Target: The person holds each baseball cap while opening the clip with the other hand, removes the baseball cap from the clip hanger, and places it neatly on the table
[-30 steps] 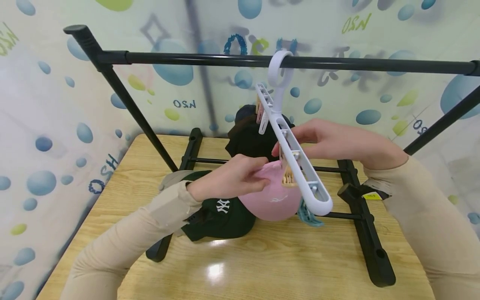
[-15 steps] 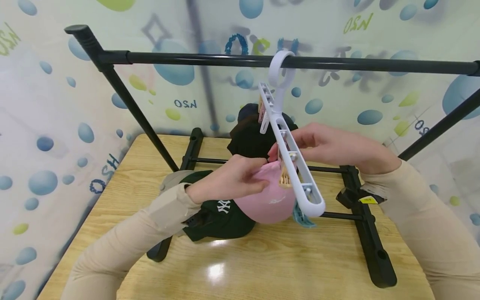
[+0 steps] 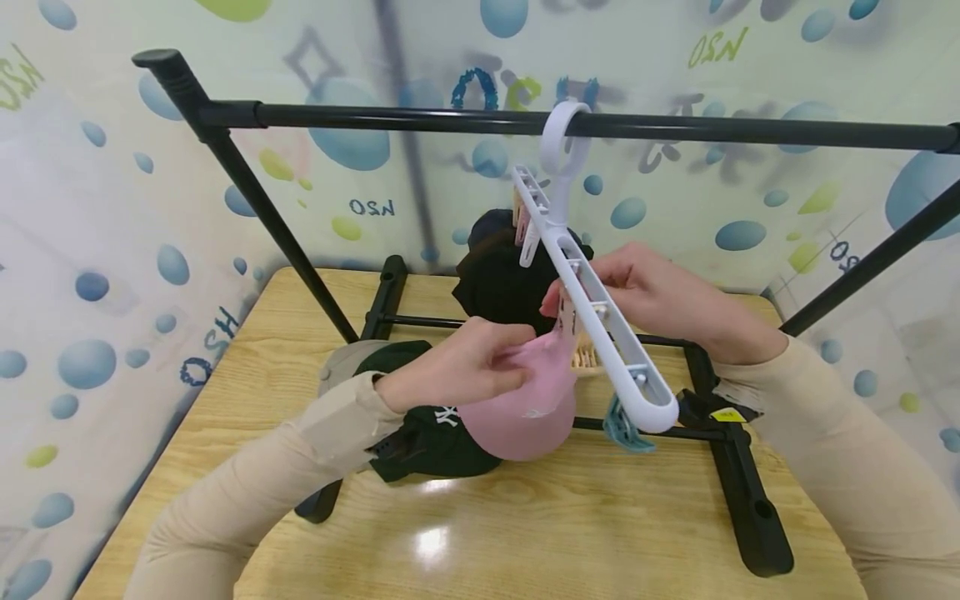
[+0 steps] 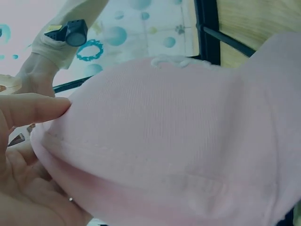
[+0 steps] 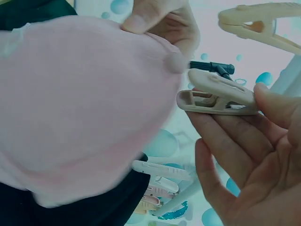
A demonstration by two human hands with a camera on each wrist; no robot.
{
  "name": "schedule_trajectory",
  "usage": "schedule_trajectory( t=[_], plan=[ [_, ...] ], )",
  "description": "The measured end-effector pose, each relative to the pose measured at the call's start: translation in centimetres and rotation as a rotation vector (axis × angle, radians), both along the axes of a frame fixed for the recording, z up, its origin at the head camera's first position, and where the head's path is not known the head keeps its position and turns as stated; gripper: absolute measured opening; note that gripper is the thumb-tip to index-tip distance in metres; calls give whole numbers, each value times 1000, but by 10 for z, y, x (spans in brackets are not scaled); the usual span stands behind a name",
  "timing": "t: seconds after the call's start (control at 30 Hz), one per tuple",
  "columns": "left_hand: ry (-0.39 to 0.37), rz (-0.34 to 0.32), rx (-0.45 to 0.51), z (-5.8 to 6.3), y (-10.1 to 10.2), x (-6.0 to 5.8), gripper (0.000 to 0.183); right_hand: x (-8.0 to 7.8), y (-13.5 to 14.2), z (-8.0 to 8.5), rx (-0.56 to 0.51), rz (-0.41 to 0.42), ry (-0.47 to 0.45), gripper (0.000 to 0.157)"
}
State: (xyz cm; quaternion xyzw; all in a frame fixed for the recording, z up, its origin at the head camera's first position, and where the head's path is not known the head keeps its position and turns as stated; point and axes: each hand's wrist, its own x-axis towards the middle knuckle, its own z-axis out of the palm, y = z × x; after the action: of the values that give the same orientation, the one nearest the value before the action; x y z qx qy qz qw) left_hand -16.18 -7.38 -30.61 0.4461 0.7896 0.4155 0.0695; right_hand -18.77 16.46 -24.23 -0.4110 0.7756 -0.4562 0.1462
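Note:
In the head view, my left hand [image 3: 465, 367] pinches the edge of a pink cap [image 3: 517, 425] and holds it up under the white clip hanger [image 3: 600, 308]. The left wrist view shows the thumb on the cap's cloth [image 4: 155, 117], the other fingers behind its edge. My right hand [image 3: 660, 300] reaches behind the hanger. It pinches a clothespin [image 5: 218, 96] between thumb and fingers, the pin's tips parted right beside the cap's edge and button [image 5: 175, 62]. Another clothespin [image 5: 254, 21] hangs close by.
The hanger hooks over a black rail [image 3: 405, 119] on a frame whose feet [image 3: 742, 500] stand on the wooden table [image 3: 487, 533]. A dark green cap [image 3: 442, 450] lies at left. Black caps [image 3: 502, 283] sit behind, and something teal [image 3: 626, 429] hangs at the hanger's near end.
The pink cap has shifted left and a little down with my left hand. My right hand has drawn slightly left and lower, and the hanger's near end has swung left, then back right.

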Motion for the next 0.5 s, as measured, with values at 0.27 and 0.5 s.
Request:
schedule_trajectory(
  t=[0.27, 0.5],
  plan=[
    [-9, 38, -54, -8, -8, 4, 17, 1, 1, -1, -54, -3, -5, 19],
    [0, 88, -53, -11, -20, 6, 19, 1, 3, -3, 22, -5, 17, 17]
  ],
)
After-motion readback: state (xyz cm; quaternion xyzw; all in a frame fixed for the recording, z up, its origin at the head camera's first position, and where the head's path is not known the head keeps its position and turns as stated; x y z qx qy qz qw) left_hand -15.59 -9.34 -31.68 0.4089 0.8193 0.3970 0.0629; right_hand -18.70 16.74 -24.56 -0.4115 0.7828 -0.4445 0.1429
